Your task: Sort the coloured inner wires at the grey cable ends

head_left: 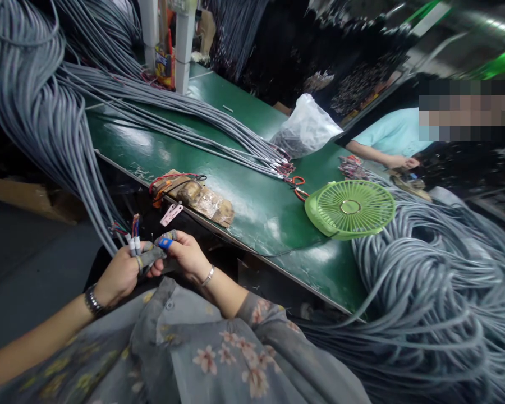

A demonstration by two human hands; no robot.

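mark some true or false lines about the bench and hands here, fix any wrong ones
1. White-banded cable ends stick up at the left hand. True.
2. The dark bracelet is on the right wrist. False: the dark bracelet is on the left wrist.
3. A green fan rests on the green table. True.
4. The plastic bag lies on the floor. False: the plastic bag is on the table.
5. The co-worker's sleeve is light blue. True.

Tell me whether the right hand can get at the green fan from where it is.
Probably, with a stretch or lean: the green fan sits farther along the table, and nothing tall seems to stand between, just a thin dark cord. The right hand is busy against the left hand, though.
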